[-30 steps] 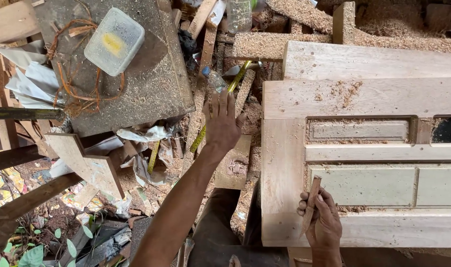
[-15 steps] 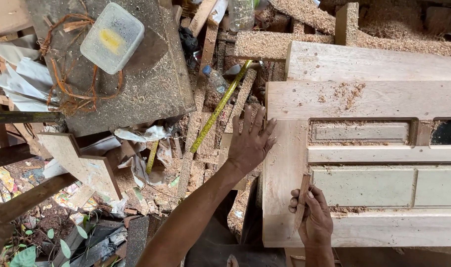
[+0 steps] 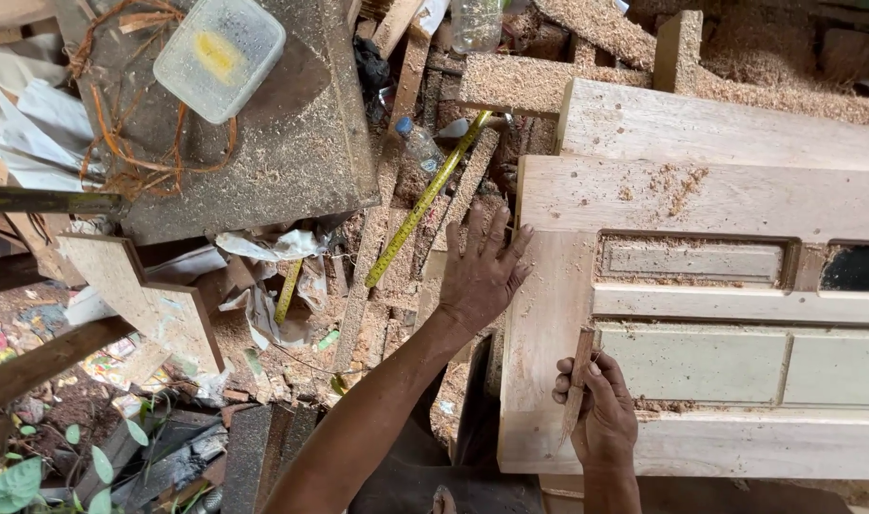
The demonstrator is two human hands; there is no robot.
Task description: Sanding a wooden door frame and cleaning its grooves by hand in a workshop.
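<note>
A pale wooden door panel (image 3: 701,205) with recessed rectangles lies flat at the right, dusted with sawdust. My left hand (image 3: 480,271) rests open, fingers spread, at the panel's left edge, its fingertips touching the corner. My right hand (image 3: 596,409) is closed around a thin wooden stick (image 3: 578,366) held upright over the panel's lower left part. A yellow tape measure strip (image 3: 425,200) runs diagonally through the scrap just left of my left hand.
A dusty grey slab (image 3: 291,143) at upper left carries a clear plastic box (image 3: 220,57) and tangled orange wire (image 3: 134,152). Wood offcuts (image 3: 144,300), crumpled paper (image 3: 272,247), a plastic bottle (image 3: 420,148) and heaps of sawdust fill the ground between.
My left hand has swung right from the scrap pile beside the tape measure to the panel's left edge. My right hand with the stick has shifted slightly left.
</note>
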